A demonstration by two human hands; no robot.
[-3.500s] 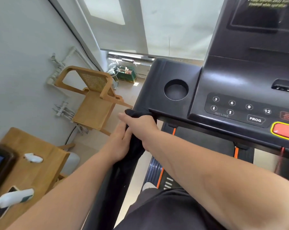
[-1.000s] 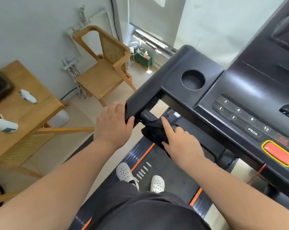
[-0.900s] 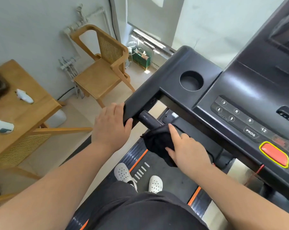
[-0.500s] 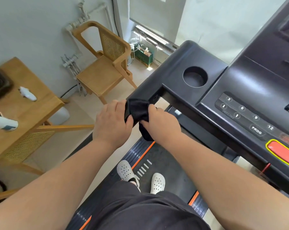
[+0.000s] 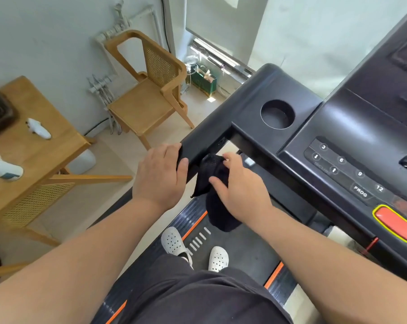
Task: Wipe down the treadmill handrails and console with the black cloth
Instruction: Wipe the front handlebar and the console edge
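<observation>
I stand on a black treadmill. Its left handrail (image 5: 211, 134) runs from the console (image 5: 361, 127) toward me. My left hand (image 5: 159, 176) is wrapped over the near end of that rail. My right hand (image 5: 241, 188) grips the black cloth (image 5: 213, 174) and holds it against the short inner grip bar just under the rail's inner side; the bar itself is hidden by the cloth. Part of the cloth hangs down below my palm. The console carries a round cup holder (image 5: 277, 114), numbered buttons (image 5: 341, 169) and a red stop button (image 5: 393, 223).
To the left stand a wooden rattan chair (image 5: 148, 90) and a wooden table (image 5: 34, 146) carrying white handheld devices. My feet in white clogs (image 5: 195, 249) rest on the treadmill belt (image 5: 242, 246). A green bag (image 5: 202, 81) sits by the window.
My right hand slid the cloth along the inner bar: out at about a second ago, up against the rail's end half a second ago, now slightly out again. My left hand stayed on the rail.
</observation>
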